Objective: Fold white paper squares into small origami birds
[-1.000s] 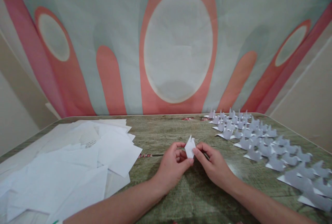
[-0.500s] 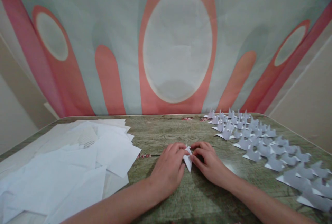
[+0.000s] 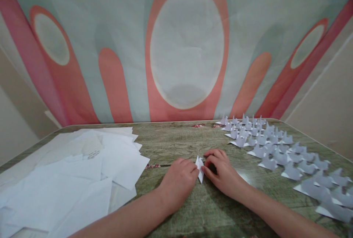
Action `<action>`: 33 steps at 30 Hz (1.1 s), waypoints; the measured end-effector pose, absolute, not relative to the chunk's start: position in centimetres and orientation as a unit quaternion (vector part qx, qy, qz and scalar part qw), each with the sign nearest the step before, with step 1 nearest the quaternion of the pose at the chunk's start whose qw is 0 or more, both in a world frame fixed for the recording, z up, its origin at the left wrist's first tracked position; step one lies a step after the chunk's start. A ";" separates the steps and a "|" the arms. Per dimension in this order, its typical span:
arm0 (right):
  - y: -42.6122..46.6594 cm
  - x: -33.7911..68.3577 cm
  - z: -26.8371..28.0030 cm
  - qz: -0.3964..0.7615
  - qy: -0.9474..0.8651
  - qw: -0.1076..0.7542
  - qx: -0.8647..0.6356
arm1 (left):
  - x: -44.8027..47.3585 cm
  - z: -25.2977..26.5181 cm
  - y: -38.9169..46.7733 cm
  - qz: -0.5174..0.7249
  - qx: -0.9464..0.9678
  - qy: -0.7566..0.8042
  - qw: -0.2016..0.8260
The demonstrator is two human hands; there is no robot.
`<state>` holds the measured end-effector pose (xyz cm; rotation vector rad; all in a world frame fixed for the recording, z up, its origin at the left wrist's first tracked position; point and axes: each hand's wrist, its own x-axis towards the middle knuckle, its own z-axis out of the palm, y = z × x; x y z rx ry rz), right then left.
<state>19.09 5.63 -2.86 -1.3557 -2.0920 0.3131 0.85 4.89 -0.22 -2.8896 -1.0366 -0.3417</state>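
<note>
A small white folded paper [image 3: 200, 171], narrow with pointed ends, stands between my two hands above the middle of the table. My left hand [image 3: 180, 179] grips its left side, fingers curled and pressed together. From the right, my right hand [image 3: 220, 170] pinches the opposite side between thumb and fingertips. Part of the paper is hidden behind the fingers of both hands. Its upper tip rises above the fingertips and its lower tip points toward me.
Loose white paper sheets [image 3: 74, 179] lie in an overlapping pile on the left. Many folded paper cranes [image 3: 267, 162] stand in rows along the right. The wood-patterned table [image 3: 165, 138] ends at a backdrop [image 3: 132, 65] with coral and grey shapes.
My left fingers have curled in and moved slightly down, so the paper's upper tip shows more. My right hand has barely moved and keeps its pinch.
</note>
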 end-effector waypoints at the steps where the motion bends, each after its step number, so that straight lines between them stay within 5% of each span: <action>1: 5.6 19.2 -2.7 0.114 -0.792 0.305 -0.517 | 0.9 -0.2 4.9 -0.106 -0.937 -0.331 0.036; 11: 5.9 20.4 0.7 0.040 -0.926 0.165 -0.336 | 0.7 -0.3 5.4 -0.093 -0.944 -0.312 0.057; 21: 6.3 20.4 -0.6 -0.078 -0.951 0.153 -0.256 | 0.7 -0.7 5.7 -0.101 -0.944 -0.304 0.083; 33: 6.3 20.2 -1.9 0.165 -0.861 0.260 -0.405 | 0.4 -0.7 6.3 -0.208 -0.889 -0.390 -0.116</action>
